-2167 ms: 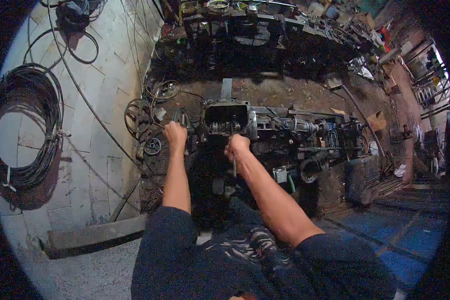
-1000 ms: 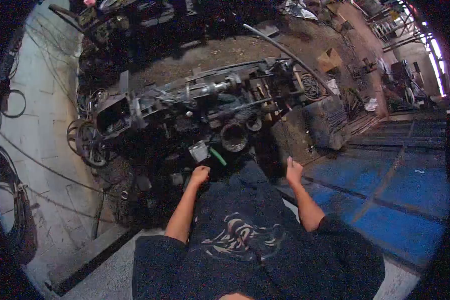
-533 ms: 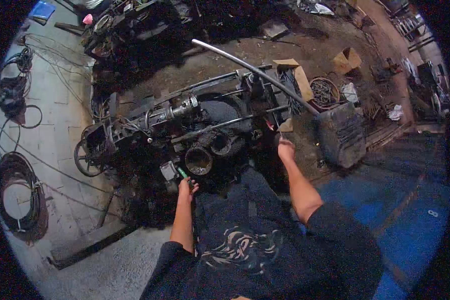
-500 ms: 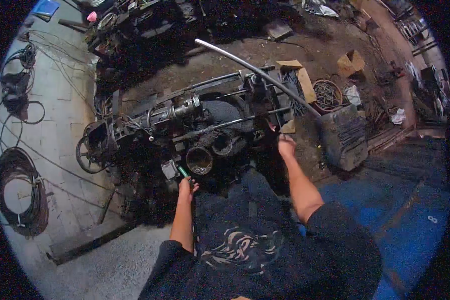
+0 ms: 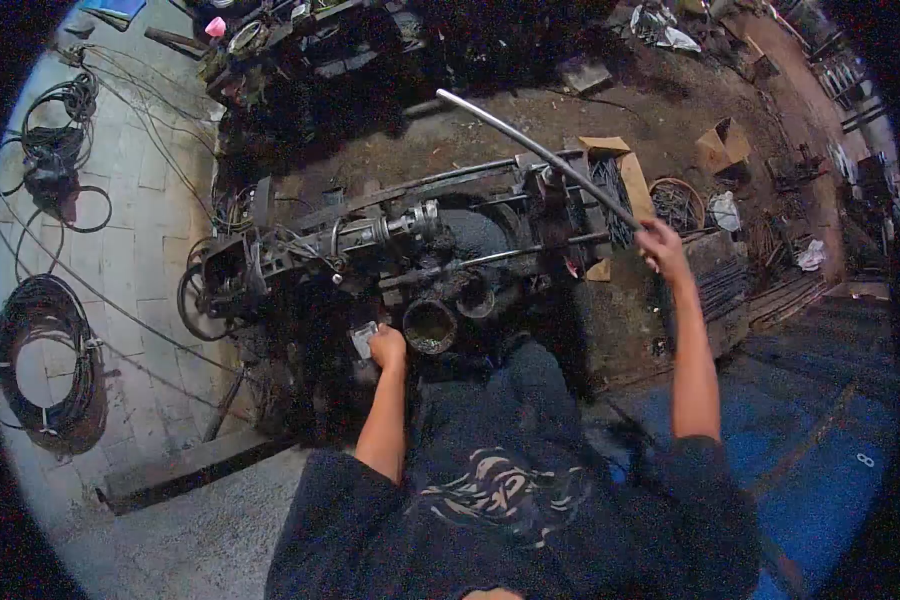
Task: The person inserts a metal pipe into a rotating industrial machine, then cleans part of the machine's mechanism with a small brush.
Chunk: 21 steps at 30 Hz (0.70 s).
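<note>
The lower end of a long metal rod (image 5: 530, 146) is in my right hand (image 5: 662, 248), with the fingers closed round it. It slants up and left above the machine. My left hand (image 5: 388, 346) is closed beside a small grey boxy piece (image 5: 364, 341), its back toward me. What its fingers hold is hidden. Just right of that hand is a round, cup-like opening (image 5: 431, 327) with dark, wet-looking contents. Behind it lies the greasy machine (image 5: 360, 236), with a ribbed metal cylinder (image 5: 425, 217) and long bright guide bars (image 5: 500, 256).
Past the machine's right end are an open cardboard box (image 5: 620, 165) of thin rods and a round basket (image 5: 678, 205) of metal pieces. A coiled black cable (image 5: 45, 365) lies on the left floor. A dark beam (image 5: 190, 470) rests at the front left.
My right hand has moved up and right from the machine's edge onto the rod. My left hand has shifted forward to the grey piece; the green object seen in it earlier no longer shows.
</note>
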Available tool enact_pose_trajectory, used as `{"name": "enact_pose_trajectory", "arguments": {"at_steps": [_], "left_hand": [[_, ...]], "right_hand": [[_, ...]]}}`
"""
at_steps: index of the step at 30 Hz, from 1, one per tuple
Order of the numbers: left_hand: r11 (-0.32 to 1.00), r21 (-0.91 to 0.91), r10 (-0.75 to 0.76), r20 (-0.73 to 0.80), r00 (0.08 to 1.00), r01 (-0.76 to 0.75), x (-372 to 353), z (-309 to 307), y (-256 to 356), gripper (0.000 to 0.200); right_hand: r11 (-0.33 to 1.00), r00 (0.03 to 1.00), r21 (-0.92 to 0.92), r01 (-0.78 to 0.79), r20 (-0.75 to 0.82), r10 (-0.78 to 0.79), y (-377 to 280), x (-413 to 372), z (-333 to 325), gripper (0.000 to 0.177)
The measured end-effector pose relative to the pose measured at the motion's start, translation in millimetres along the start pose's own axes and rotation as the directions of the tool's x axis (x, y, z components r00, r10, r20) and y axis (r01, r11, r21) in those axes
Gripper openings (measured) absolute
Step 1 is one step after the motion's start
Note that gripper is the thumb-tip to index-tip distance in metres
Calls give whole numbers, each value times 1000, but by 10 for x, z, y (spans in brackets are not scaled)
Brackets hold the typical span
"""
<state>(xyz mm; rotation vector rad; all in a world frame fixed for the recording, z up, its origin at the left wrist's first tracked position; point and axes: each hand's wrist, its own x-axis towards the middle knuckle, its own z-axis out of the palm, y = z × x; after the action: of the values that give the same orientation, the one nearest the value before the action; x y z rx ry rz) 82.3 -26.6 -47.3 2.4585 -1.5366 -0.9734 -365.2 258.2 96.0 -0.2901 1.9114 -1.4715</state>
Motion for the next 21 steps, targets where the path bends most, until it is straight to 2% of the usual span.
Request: {"name": "enact_pose_trajectory", "arguments": {"at_steps": [1,2,3,5,7,9,10,11,14,16,18,21], "left_hand": [[996,77,58,-49,997,-54,-87,-47,30,51],[968,167,196,-53,979,-185,-162,-130,45,50],[970,160,193,-55,980,-182,-167,-121,32,50],[982,110,172,-174,970,-154,-146,-112,19,51],[977,154,175,-170,970,-149,-62,-53,-36,50],[996,58,80,-259,963,-67,1,81,-61,52],[986,75,161,-214,963,-148,-68,37,-8,52],[981,139,161,-191,968,-136,-66,27,-5,50],[995,99,50,-235,971,-28,-80,68,38,49],[984,172,88,-228,970,-49,-41,80,-19,47],[988,139,99,-264,959,-63,-38,112,14,46],[993,99,85,-291,953,-58,-56,125,70,44]], "right_hand": [[861,967,-452,234,18,-254,47,89,69,32],[482,878,-787,386,152,-454,104,144,99,29],[476,875,-788,391,158,-458,126,168,99,29],[408,844,-814,414,175,-507,125,251,52,28],[437,826,-768,468,204,-526,76,215,105,25],[470,757,-671,574,215,-618,92,252,96,26],[448,765,-698,559,224,-604,99,256,90,26],[426,772,-723,544,233,-591,95,259,112,25],[495,778,-650,577,252,-576,32,252,235,23],[513,797,-645,566,268,-541,158,239,306,22],[438,738,-637,634,330,-589,184,257,430,20],[450,730,-616,647,327,-601,110,206,554,19]]}}
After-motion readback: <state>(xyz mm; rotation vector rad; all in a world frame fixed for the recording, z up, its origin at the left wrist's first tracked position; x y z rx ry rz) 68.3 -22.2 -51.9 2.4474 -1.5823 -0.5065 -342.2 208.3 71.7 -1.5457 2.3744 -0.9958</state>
